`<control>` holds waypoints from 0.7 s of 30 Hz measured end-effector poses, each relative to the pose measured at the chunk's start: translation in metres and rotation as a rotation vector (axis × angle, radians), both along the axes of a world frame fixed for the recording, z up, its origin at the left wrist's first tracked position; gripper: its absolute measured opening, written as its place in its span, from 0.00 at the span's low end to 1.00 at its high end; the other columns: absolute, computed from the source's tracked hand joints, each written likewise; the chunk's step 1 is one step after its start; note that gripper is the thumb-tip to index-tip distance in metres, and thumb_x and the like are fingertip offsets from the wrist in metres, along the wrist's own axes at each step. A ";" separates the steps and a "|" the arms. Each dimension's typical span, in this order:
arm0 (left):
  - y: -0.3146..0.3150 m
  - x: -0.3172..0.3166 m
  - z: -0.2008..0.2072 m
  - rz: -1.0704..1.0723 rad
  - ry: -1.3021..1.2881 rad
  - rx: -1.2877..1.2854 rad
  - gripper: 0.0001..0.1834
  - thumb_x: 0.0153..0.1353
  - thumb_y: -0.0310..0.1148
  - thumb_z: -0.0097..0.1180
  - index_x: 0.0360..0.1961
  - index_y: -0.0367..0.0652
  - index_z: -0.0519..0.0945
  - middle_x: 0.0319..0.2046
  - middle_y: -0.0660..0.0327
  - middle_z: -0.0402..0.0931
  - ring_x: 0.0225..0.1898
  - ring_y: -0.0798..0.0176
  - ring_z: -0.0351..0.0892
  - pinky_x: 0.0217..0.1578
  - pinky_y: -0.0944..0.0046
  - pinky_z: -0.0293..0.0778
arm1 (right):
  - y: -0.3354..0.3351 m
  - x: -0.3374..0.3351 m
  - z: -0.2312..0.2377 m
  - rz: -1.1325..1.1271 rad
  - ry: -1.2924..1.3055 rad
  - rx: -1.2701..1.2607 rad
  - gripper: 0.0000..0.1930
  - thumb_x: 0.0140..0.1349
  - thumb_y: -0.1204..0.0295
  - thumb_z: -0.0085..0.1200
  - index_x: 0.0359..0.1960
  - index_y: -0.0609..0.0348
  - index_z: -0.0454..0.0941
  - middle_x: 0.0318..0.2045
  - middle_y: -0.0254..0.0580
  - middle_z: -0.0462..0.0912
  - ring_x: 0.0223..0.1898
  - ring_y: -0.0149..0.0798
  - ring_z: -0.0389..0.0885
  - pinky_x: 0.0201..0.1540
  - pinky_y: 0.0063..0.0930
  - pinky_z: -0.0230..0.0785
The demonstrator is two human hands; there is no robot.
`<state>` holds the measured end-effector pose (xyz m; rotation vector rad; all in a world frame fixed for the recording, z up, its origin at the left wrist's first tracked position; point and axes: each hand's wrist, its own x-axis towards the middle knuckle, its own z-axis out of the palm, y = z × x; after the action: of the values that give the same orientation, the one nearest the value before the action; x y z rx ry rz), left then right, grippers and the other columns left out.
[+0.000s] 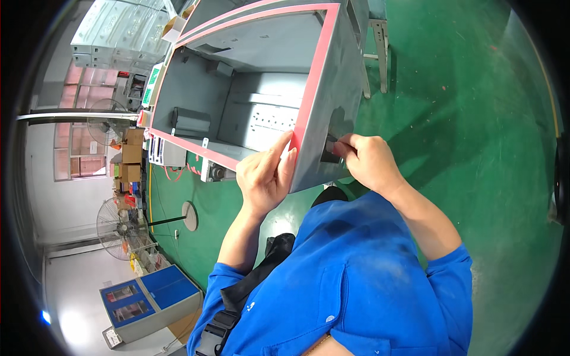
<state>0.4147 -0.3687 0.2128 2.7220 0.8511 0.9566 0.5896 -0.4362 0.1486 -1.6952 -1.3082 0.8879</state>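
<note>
In front of me stands a grey sheet-metal cabinet (323,98), its open front bordered by a pink rim (310,89). My left hand (261,177) is at the rim's near corner, index finger and thumb against the pink edge and the other fingers curled. On the cabinet's right side is a dark rectangular cut-out (328,153). There my right hand (373,161) is closed in a pinch, fingertips at the opening. Whatever lies between those fingertips is too small or hidden to name. Inside the cabinet, a grey box-like part (191,121) sits by the left wall.
A metal stand leg (380,56) rises beyond the cabinet on the green floor (475,178). Left of me are a pedestal fan (123,228), cardboard boxes (132,153) and a blue-topped cabinet (171,288). Grey metal housings (119,29) are stacked far left.
</note>
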 end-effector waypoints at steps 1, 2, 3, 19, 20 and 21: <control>0.000 0.000 0.001 -0.005 0.000 0.004 0.14 0.50 0.25 0.57 0.40 0.38 0.79 0.08 0.61 0.62 0.09 0.64 0.62 0.15 0.68 0.59 | 0.003 0.001 0.000 -0.017 0.021 0.000 0.07 0.55 0.73 0.51 0.31 0.63 0.80 0.25 0.47 0.82 0.26 0.42 0.81 0.31 0.28 0.71; -0.001 0.001 0.002 0.005 0.008 -0.003 0.14 0.50 0.25 0.57 0.40 0.38 0.79 0.08 0.61 0.63 0.09 0.64 0.62 0.15 0.68 0.59 | 0.007 0.002 -0.001 -0.034 0.043 -0.001 0.07 0.55 0.73 0.51 0.31 0.63 0.80 0.25 0.46 0.82 0.26 0.41 0.81 0.31 0.28 0.71; -0.002 0.001 0.004 0.014 0.016 -0.009 0.13 0.50 0.25 0.57 0.40 0.37 0.79 0.09 0.61 0.63 0.09 0.64 0.62 0.15 0.68 0.59 | 0.010 0.003 -0.002 -0.052 0.065 -0.001 0.07 0.55 0.73 0.51 0.31 0.63 0.80 0.25 0.46 0.82 0.26 0.41 0.81 0.31 0.28 0.71; -0.002 0.001 0.002 0.013 0.002 0.002 0.12 0.50 0.25 0.57 0.39 0.37 0.79 0.09 0.61 0.64 0.10 0.64 0.63 0.15 0.68 0.60 | 0.008 -0.001 -0.007 -0.090 0.100 0.097 0.08 0.56 0.72 0.51 0.31 0.66 0.79 0.22 0.51 0.80 0.22 0.46 0.78 0.27 0.30 0.68; -0.001 0.000 0.001 0.009 -0.012 0.002 0.13 0.50 0.25 0.57 0.39 0.37 0.79 0.09 0.61 0.64 0.10 0.64 0.63 0.15 0.68 0.60 | 0.008 -0.004 -0.005 -0.086 0.079 0.081 0.08 0.56 0.72 0.51 0.31 0.66 0.79 0.22 0.51 0.80 0.22 0.46 0.78 0.27 0.30 0.68; -0.001 0.000 -0.001 0.005 -0.026 0.001 0.13 0.50 0.25 0.57 0.39 0.37 0.79 0.09 0.61 0.64 0.10 0.64 0.63 0.15 0.68 0.61 | 0.008 -0.006 -0.004 -0.082 0.057 0.066 0.08 0.56 0.72 0.51 0.31 0.65 0.79 0.22 0.50 0.80 0.23 0.46 0.79 0.27 0.30 0.69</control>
<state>0.4143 -0.3699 0.2120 2.7037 0.8542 0.9911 0.5837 -0.4282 0.1448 -1.6480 -1.2089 0.8309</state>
